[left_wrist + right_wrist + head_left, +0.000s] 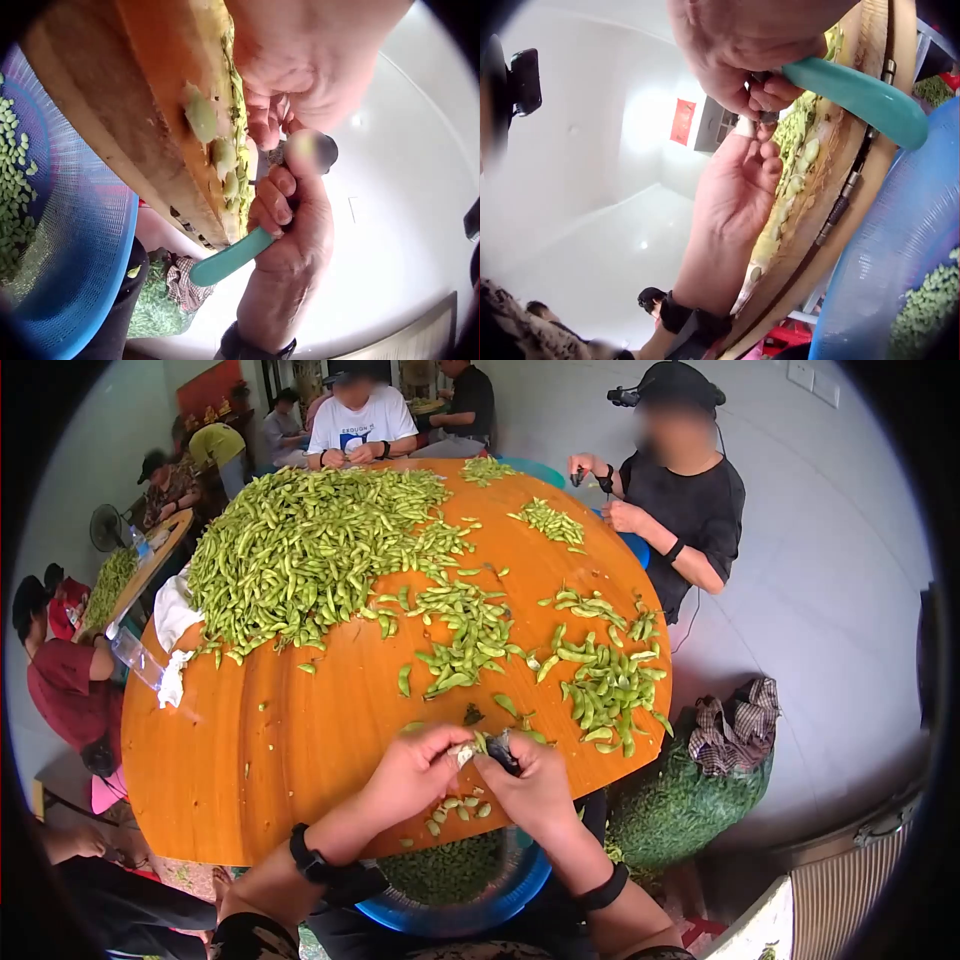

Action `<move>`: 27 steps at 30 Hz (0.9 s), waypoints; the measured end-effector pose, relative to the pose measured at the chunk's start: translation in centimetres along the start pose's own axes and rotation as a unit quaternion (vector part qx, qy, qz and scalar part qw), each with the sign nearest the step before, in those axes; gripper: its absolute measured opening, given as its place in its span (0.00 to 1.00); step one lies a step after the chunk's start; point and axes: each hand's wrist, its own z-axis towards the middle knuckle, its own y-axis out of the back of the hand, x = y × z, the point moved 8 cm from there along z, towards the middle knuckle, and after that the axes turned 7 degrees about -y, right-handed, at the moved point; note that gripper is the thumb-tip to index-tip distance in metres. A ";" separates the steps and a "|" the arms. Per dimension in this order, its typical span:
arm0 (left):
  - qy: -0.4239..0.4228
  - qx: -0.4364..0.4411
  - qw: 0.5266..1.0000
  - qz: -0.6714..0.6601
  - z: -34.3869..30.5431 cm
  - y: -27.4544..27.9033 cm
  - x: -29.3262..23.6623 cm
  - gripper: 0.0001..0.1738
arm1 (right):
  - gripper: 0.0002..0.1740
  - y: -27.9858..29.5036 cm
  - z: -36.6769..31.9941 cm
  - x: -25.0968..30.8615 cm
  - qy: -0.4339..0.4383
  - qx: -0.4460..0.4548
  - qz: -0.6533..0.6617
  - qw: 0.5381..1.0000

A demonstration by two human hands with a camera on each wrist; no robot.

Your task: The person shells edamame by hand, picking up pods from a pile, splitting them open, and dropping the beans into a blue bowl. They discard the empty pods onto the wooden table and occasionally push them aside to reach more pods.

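Observation:
Over the near table edge, my left hand (410,768) and right hand (535,790) meet fingertip to fingertip. My left thumb and fingers pinch a small green soybean pod (480,743); white wrapping shows on one left fingertip. The right hand grips a tool by its teal handle (862,94), which juts out below the palm; its working end is hidden among the fingers. Several pale shelled beans (460,808) lie on the table just below the hands. Under the edge stands a blue basin (535,880) holding many shelled beans.
A large heap of pods (300,550) covers the far left of the round wooden table (220,760). Smaller pod piles (615,685) lie to the right. A full green sack (690,795) stands on the floor at right. One person (690,490) works across the table; others sit farther back.

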 end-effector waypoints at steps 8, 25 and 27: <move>0.109 0.080 0.991 0.015 -0.5 -0.2 1.9 0.11 | 0.08 -1.2 -0.8 -1.2 -0.118 0.119 0.066 0.984; 0.053 -0.112 0.836 0.535 6.0 10.1 0.1 0.12 | 0.07 6.8 0.6 -0.2 0.103 -0.073 -0.222 0.967; 0.042 -0.089 0.839 0.535 6.2 10.0 0.6 0.11 | 0.07 6.1 0.4 0.0 0.112 -0.032 -0.221 0.968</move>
